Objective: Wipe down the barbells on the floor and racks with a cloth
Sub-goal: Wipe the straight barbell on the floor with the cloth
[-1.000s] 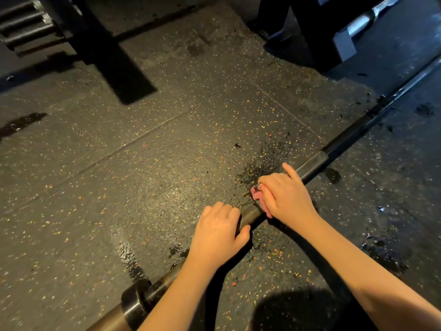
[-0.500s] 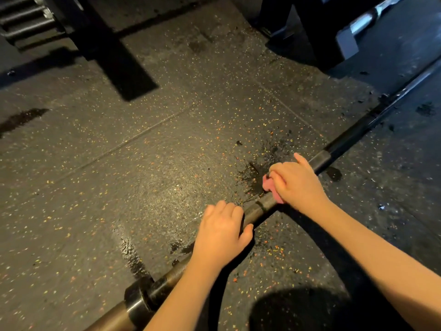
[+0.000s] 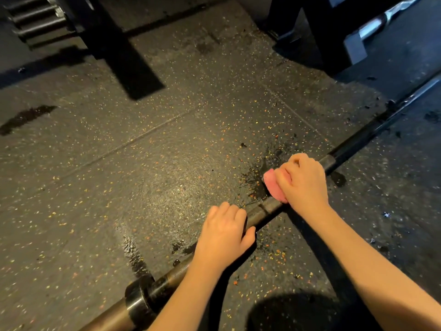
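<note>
From the head view, a dark rubber floor (image 3: 143, 175) is seen, flecked with orange and pale chips and divided by thin tile seams. A barbell (image 3: 263, 210) is laid on it diagonally, from the lower left edge up to the right edge, with its collar (image 3: 138, 299) near the bottom of the frame.

The left hand (image 3: 223, 237) is wrapped over the shaft above the collar, fingers curled across the top and the thumb on the near side. The right hand (image 3: 303, 180) is placed further up the shaft – it is closed around a pink cloth (image 3: 274, 185), which is pressed against the bar. Just beside the cloth, on the far side of the bar, a wet splatter (image 3: 257, 175) is spread over the floor; a darker streak (image 3: 26, 117) is seen well apart at the left edge.

At the upper left, a black upright (image 3: 124, 56) is set on the floor, with the ends of stored bars (image 3: 35, 17) stacked beside it. At the upper right, a dark frame (image 3: 315, 32) is seen – a silvery bar (image 3: 381, 20) is lodged just beside it.
</note>
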`<state>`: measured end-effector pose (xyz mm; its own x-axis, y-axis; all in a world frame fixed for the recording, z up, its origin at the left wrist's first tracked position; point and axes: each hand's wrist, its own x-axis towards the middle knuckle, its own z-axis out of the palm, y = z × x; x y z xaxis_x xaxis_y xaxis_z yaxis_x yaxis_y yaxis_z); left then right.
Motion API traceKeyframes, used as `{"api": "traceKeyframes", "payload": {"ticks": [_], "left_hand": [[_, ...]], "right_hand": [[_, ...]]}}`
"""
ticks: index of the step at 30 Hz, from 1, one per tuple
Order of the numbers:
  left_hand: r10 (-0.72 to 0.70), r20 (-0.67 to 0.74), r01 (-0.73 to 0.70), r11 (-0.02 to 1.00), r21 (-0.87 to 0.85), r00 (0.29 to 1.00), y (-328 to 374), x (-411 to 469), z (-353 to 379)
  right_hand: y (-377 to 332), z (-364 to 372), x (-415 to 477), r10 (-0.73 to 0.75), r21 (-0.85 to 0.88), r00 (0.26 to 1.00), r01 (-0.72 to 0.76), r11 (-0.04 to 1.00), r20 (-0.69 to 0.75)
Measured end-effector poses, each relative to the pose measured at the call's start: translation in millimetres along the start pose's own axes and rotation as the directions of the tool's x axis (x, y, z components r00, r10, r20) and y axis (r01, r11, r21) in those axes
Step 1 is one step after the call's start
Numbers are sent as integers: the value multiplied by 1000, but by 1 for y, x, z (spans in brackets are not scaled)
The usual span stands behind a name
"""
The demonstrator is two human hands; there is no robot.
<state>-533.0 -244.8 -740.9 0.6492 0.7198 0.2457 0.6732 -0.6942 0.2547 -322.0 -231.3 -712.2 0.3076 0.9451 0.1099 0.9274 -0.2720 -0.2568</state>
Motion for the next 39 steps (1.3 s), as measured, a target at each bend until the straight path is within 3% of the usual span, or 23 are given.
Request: {"api": "traceKeyframes", "payload": {"ticks": [6, 9, 12, 15, 17, 20, 23, 27, 28, 31, 34, 36, 39], "left_hand": [[-9, 12, 9, 1000, 7, 1000, 2, -1, 1], [-10, 22, 10, 1000, 15, 1000, 3, -1, 0], [-15, 26, 14, 1000, 18, 1000, 2, 0, -1], [-17, 30, 16, 1000, 22, 999, 0, 2, 0], [-11, 25, 10, 1000, 21, 1000, -2, 3, 0], [-7, 26, 6, 1000, 22, 1000, 0, 2, -1], [-14, 36, 13, 1000, 23, 999, 1, 2, -1], [-13, 27, 12, 1000, 10, 1000, -1, 2, 1], [-14, 31, 13, 1000, 12, 999, -1, 1, 0], [-21, 39, 20, 999, 26, 999, 1, 2, -1], [-13, 15, 13, 1000, -6, 1000, 0, 2, 1], [-12, 7, 12, 1000, -14, 1000, -1, 1, 2], [-24, 16, 24, 1000, -1, 1000, 1, 1, 0]], "right_hand": [[8, -21, -32, -240, -148, 969, 245, 958, 51], [23, -32, -15, -77, -177, 992, 93, 980, 95], [27, -33, -17, 159, 92, 986, -163, 982, 56], [22, -35, -24, 245, 417, 967, -251, 873, 70], [20, -32, -30, 123, 357, 991, -131, 925, 45], [26, -22, -30, 21, -5, 997, -22, 1000, -75], [7, -12, -32, 49, 87, 995, -41, 995, -89], [0, 1, -44, -318, 116, 944, 326, 938, -89], [9, -2, -35, -308, 111, 947, 317, 942, -93], [17, -15, -8, -91, 68, 992, 98, 993, -90], [-12, 4, -33, -305, 184, 952, 297, 937, 17], [-7, 7, -39, -397, 262, 918, 380, 887, 15], [30, -7, -2, -244, 156, 969, 248, 956, -44]]}}
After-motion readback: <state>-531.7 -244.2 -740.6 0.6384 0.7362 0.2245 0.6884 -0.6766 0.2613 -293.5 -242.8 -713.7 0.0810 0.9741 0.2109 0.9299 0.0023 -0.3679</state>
